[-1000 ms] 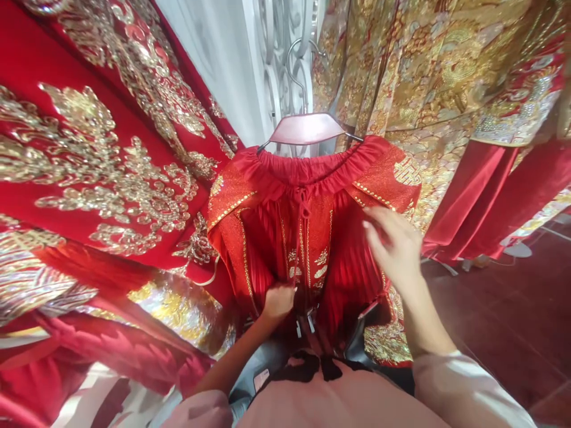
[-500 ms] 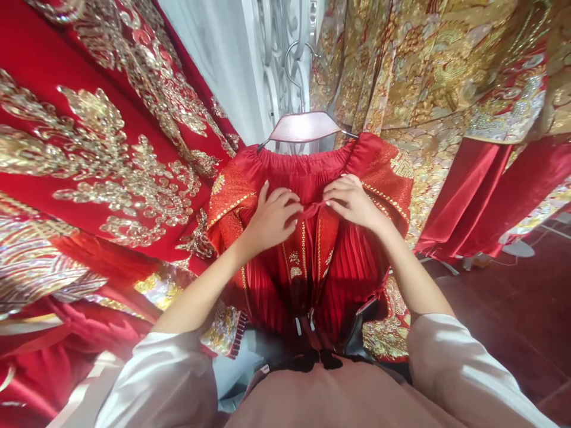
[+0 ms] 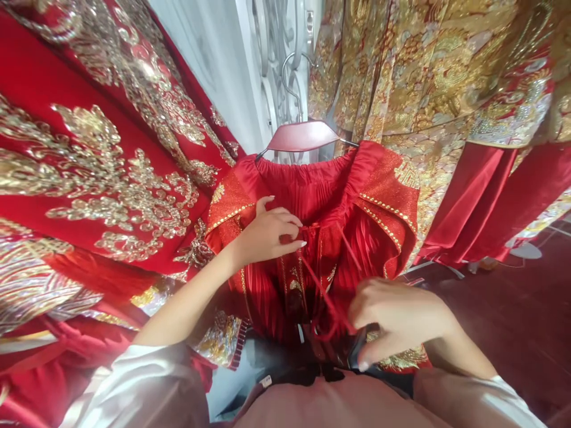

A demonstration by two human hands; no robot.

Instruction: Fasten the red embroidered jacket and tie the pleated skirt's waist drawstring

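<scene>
The two hands were well apart in front of a red garment (image 3: 312, 199), which hung from a hanger (image 3: 303, 137) just beyond them. The left hand (image 3: 263, 236) lay at the gathered neckline, fingers bent, thumb apart from them; whether it pinched anything could not be told. Lower and nearer the body, the right hand (image 3: 401, 315) was curled, a thin red cord (image 3: 316, 279) running towards its fingers, though blur hid any grip. A gold-beaded red gown (image 3: 98, 190) hung left of both hands.
</scene>
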